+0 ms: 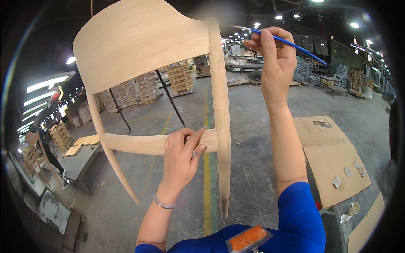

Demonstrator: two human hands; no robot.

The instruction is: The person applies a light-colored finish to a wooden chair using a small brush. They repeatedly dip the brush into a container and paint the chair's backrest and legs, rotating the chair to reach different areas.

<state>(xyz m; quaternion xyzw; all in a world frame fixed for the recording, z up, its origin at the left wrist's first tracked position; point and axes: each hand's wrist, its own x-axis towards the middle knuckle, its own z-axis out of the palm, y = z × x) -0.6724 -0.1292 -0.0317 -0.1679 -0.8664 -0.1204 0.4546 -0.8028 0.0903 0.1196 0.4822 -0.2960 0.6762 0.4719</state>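
Note:
A pale wooden chair frame (pixel 141 44) with a broad curved back panel hangs or stands in front of me, its tapered legs pointing down. My left hand (pixel 180 154) is at the crossrail (pixel 135 143), near where it meets the right leg (pixel 222 126). Its fingers are curled together against the wood; anything pinched in them is hidden. A small shiny piece, perhaps a ring, shows near the thumb. Raised to the right of the chair, my right hand (pixel 276 57) grips a thin paintbrush (pixel 295 46) with a blue handle. Its tip points left, apart from the wood.
Two dark thin rods (pixel 170 98) slant behind the frame. Cardboard (pixel 333 147) with paper scraps and a small cup (pixel 353 208) lie to the right. A table (pixel 80 162) bearing wooden pieces stands left. Stacked wooden parts (pixel 179 80) fill the back.

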